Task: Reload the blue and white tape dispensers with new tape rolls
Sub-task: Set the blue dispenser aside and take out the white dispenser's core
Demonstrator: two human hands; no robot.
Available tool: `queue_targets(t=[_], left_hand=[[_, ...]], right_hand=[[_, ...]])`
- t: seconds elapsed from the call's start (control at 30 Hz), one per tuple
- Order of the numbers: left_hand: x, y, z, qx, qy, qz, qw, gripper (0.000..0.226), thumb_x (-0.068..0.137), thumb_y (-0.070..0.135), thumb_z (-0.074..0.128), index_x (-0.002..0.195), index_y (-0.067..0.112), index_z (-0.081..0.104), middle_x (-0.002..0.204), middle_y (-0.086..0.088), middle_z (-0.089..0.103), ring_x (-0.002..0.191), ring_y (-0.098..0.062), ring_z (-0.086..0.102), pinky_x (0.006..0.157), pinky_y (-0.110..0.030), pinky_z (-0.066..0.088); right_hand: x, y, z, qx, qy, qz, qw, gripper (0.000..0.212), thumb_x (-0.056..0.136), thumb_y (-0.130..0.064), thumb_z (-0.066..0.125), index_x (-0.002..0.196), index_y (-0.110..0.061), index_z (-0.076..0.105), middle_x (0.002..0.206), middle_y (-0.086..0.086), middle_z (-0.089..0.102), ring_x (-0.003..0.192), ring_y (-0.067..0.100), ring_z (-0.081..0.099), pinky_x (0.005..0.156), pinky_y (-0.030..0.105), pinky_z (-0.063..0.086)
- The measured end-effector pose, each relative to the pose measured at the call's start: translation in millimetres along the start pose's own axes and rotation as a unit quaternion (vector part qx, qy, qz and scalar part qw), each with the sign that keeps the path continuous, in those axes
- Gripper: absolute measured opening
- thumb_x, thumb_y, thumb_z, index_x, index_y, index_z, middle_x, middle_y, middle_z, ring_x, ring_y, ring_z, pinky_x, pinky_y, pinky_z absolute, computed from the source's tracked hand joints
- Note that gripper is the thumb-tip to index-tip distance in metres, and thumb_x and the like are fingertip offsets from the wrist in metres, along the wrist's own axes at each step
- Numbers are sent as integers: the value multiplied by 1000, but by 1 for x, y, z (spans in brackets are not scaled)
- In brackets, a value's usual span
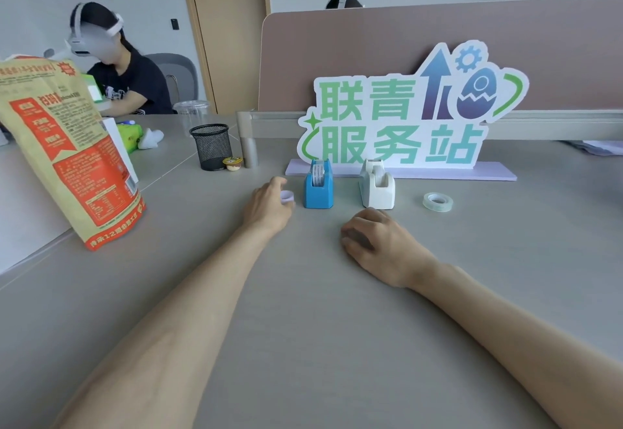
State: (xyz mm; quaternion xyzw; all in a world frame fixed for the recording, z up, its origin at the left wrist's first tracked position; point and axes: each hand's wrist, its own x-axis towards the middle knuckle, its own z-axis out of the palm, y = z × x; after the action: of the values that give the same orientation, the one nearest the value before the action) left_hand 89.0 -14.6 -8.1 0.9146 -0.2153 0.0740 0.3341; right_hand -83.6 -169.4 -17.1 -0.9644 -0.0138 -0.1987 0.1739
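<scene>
A blue tape dispenser (318, 189) stands on the grey desk with a white printed roll seated in it. Right of it stands a white tape dispenser (377, 188). A clear tape roll (438, 201) lies flat on the desk further right. My left hand (269, 204) is just left of the blue dispenser, its fingers curled round a small pale lilac ring (287, 197). My right hand (376, 238) rests on the desk in front of the white dispenser, fingers loosely curled, holding nothing that shows.
A cut-out sign (404, 115) on a lilac base stands behind the dispensers, before a desk divider. A black mesh pen cup (211, 147) and a small pudding cup (232, 163) sit at back left. A large printed paper bag (67, 152) stands at left. A person sits beyond.
</scene>
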Motion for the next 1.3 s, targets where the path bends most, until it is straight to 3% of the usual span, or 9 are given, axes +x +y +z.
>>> queue_targets(t=[0.17, 0.43, 0.63, 0.77, 0.87, 0.93, 1.07, 1.2, 1.3], left_hand=[[24, 5, 9, 54, 0, 2, 999, 43, 92, 16, 51, 134, 12, 44, 139, -8, 53, 128, -32, 44, 99, -39, 43], [-3, 4, 11, 145, 31, -21, 989, 56, 94, 37, 51, 135, 1, 36, 139, -20, 45, 128, -36, 41, 100, -41, 34], [-45, 7, 8, 182, 0, 24, 983, 41, 98, 33, 39, 127, 7, 48, 134, -14, 49, 125, -32, 41, 99, -39, 35], [-68, 15, 4, 179, -11, 39, 983, 35, 98, 27, 33, 121, 10, 53, 131, -10, 51, 122, -29, 42, 100, -37, 35], [-82, 20, 1, 166, -19, 50, 985, 36, 98, 27, 32, 125, 13, 51, 134, -7, 51, 124, -27, 41, 102, -36, 33], [-87, 22, -1, 162, -23, 58, 985, 36, 98, 26, 33, 126, 14, 51, 135, -6, 50, 125, -26, 41, 102, -35, 33], [-93, 25, 1, 150, -39, 80, 985, 33, 97, 25, 35, 124, 15, 52, 132, -4, 52, 124, -24, 42, 101, -34, 34], [-100, 23, -6, 111, -69, 119, 984, 35, 97, 27, 39, 129, 19, 50, 138, 3, 50, 128, -19, 40, 102, -32, 35], [-99, 22, -10, -13, -139, 85, 987, 42, 93, 31, 50, 135, 28, 46, 142, 9, 47, 130, -13, 43, 106, -32, 36]], right_hand=[[2, 2, 2, 0, -3, -1, 1000, 22, 91, -26, 57, 108, -15, 67, 110, 8, 58, 105, 30, 54, 99, 36, 43], [3, 3, -1, -1, 1, 53, 999, 36, 88, -27, 61, 120, -11, 62, 119, 11, 57, 114, 31, 52, 98, 29, 39], [23, 11, -9, -38, 115, 123, 985, 56, 84, -17, 63, 134, -6, 43, 143, 20, 34, 129, 40, 37, 102, 38, 38], [47, 20, -5, -4, 89, 205, 975, 75, 89, -30, 62, 148, -12, 19, 158, 20, 10, 144, 37, 21, 111, 41, 31], [60, 28, -5, 68, 96, 274, 955, 72, 87, -42, 52, 143, -13, 19, 138, 17, 45, 119, 40, 51, 84, 45, 45], [58, 27, -6, 84, 97, 289, 949, 58, 87, -38, 52, 130, -8, 28, 115, 17, 60, 99, 39, 58, 70, 38, 41], [30, 21, -18, 87, 89, 281, 952, 46, 91, -45, 54, 110, -5, 43, 103, 14, 60, 95, 35, 57, 70, 34, 35], [-11, 5, -32, 114, 31, 239, 964, 53, 87, -47, 60, 124, -13, 43, 106, 4, 56, 99, 27, 54, 77, 32, 40], [-38, -2, -41, 128, 25, 218, 967, 53, 79, -43, 68, 123, -21, 46, 96, -5, 60, 91, 20, 57, 73, 28, 41]])
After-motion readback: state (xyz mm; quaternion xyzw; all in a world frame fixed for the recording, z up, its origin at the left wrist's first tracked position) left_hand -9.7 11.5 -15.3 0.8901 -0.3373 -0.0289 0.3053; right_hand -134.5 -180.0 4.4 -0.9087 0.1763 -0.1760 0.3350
